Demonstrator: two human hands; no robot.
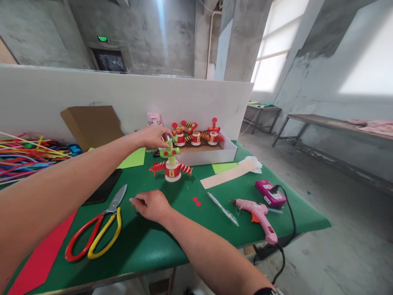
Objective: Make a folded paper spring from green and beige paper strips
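My left hand reaches across the table, its fingers closed on the top of a paper figure. This figure has a red-and-white cup body, a green rolled head with red dots, and folded red paper arms. It is upright; whether its base touches the table I cannot tell. My right hand is loosely curled on the green table nearer to me, with no object visible in it. Large scissors with one red and one yellow handle lie to its left. Two small red paper discs lie to its right.
Behind the figure, a white box holds several similar paper figures. A pen, a pink glue gun and a purple power socket with a cord lie right. Colourful pipe cleaners are heaped left.
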